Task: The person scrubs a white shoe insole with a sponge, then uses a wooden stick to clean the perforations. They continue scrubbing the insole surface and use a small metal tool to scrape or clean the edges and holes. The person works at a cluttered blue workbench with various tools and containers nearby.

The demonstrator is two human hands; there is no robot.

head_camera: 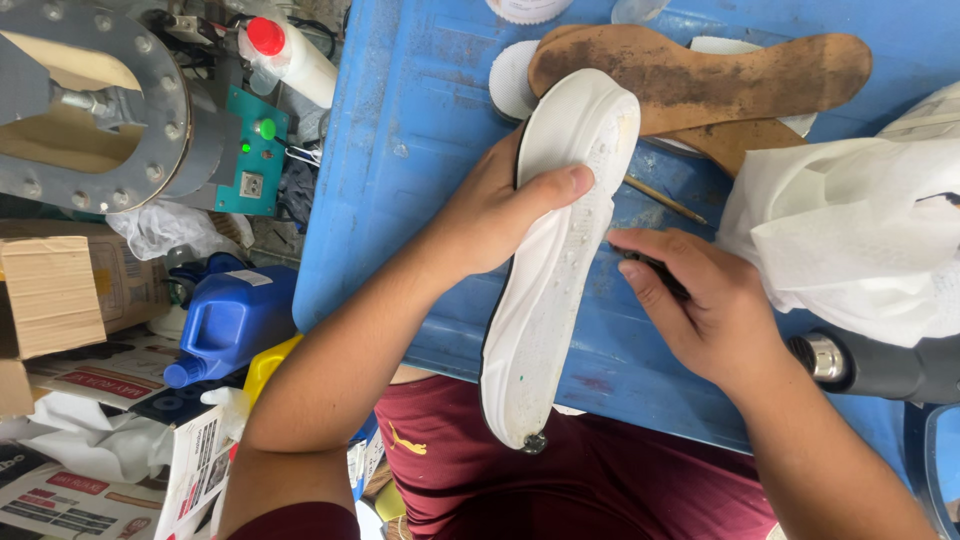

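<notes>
Head view puts the white shoe sole over the tabletop's near edge, its heel overhanging toward my lap. My left hand grips it, thumb across the tread. My right hand pinches a dark tool against the sole's side. I judge I'm working the rim; next needs steady pressure along it. Brown insoles lie toward the far edge.

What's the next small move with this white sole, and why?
Probably draw the dark tool in the right hand along the white sole's edge, since its tip sits at that edge while the left hand grips the sole steady.
</notes>
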